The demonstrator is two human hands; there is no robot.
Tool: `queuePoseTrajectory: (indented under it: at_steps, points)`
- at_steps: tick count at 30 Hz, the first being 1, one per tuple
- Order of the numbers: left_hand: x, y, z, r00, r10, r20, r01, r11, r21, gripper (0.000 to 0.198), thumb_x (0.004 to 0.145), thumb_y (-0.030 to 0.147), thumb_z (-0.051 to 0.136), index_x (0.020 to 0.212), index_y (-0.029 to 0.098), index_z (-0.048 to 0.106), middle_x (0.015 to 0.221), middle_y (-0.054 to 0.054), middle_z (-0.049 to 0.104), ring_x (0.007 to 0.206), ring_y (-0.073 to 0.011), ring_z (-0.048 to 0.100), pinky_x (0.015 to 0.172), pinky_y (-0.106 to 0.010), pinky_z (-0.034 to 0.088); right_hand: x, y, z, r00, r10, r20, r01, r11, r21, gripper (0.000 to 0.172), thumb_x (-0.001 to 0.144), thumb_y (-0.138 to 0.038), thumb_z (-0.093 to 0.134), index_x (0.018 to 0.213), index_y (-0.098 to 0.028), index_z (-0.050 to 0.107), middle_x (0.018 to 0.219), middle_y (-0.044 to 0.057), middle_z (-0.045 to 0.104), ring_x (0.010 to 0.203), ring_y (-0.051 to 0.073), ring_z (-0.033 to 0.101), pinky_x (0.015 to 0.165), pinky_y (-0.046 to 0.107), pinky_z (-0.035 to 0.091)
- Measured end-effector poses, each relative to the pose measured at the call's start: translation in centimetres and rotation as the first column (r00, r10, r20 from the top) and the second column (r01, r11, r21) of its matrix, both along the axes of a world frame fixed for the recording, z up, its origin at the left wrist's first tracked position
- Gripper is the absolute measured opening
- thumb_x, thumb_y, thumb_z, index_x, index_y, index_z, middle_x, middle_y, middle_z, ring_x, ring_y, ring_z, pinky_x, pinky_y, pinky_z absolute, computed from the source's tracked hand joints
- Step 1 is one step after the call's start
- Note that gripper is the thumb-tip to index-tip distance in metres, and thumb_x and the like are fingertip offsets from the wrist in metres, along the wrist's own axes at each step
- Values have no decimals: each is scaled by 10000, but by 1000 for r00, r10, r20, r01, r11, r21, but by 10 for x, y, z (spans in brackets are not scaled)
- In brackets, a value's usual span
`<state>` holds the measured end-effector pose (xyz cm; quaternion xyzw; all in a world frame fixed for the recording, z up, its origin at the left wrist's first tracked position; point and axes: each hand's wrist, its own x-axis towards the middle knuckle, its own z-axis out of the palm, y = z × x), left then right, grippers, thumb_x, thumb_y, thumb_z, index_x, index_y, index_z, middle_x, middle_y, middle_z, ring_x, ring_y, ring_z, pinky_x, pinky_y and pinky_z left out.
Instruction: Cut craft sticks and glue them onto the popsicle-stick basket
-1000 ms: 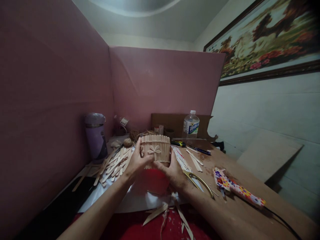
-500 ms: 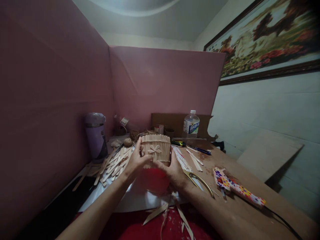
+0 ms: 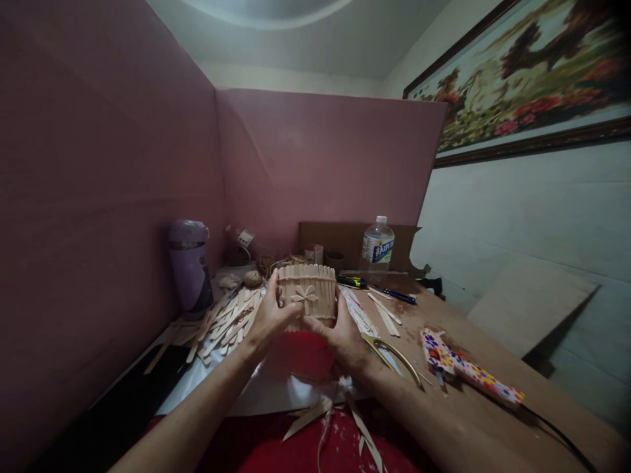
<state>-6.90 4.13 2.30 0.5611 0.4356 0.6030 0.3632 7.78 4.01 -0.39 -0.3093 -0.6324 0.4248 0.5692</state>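
Between both hands is a small pot-shaped holder (image 3: 323, 289) covered in upright popsicle sticks, with twine bands near its top and bottom. A flower of pale wooden petals (image 3: 304, 293) decorates the side facing me. My left hand (image 3: 274, 312) wraps its left side, thumb across the lower front. On the right side, my right hand (image 3: 340, 328) grips it, thumb under the lower edge. The holder is raised above a red patch (image 3: 308, 355) on white sheeting. What is inside it cannot be seen.
Loose popsicle sticks (image 3: 231, 322) are piled at left beside a purple flask (image 3: 190, 269). Gold-handled scissors (image 3: 394, 355) and a flower-patterned glue gun (image 3: 468, 371) with a cord lie at right. Farther back are a plastic bottle (image 3: 378, 246), a utility knife (image 3: 351, 282) and a twine ball (image 3: 253, 279).
Almost nothing differs. Both hands keep the stick-covered holder in the same place, and the view has shifted very slightly.
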Motion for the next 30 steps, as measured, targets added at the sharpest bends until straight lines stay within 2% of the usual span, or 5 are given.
queuePoseTrajectory:
  at_steps: [6,13,19,25,30]
  points:
    - [-2,-4,1,999,-50,7,50,999,6,908,632,225,597,1422,143,157,1406,-121,345,1255,-265,358,1028,-362,296,0,-1,1,1000,9,-12,-9,1000,-11,739,656,-391,718,1280,-245,350,1203,89,566,1087,230,549,929,392,428]
    - [0,-2,0,1000,-3,-28,3,1000,27,910,643,276,614,1415,113,161,1395,-152,351,1276,-276,330,1052,-387,250,1,1,-3,1000,-16,10,16,999,27,742,654,-382,721,1280,-245,348,1200,87,564,1091,230,541,933,388,421]
    - [0,1,-3,999,-24,32,24,1000,16,896,647,252,600,1414,141,150,1312,-148,451,1224,-280,400,1024,-422,291,0,2,-4,999,-24,21,23,999,34,777,659,-352,726,1302,-248,302,1241,95,527,1075,222,549,922,381,430]
    - [2,-4,1,996,-41,76,42,999,-7,923,623,233,589,1420,145,133,1374,-134,383,1240,-279,377,1022,-393,302,0,2,-3,1000,25,17,-26,998,49,729,684,-330,708,1296,-260,318,1244,78,528,1096,209,538,927,352,428]
    - [0,-5,1,996,-49,76,50,999,-18,904,621,207,583,1421,157,166,1377,-117,391,1251,-280,362,1022,-382,300,-1,1,-1,1000,-1,6,1,1000,14,733,665,-362,721,1284,-261,341,1229,75,546,1081,215,548,922,368,430]
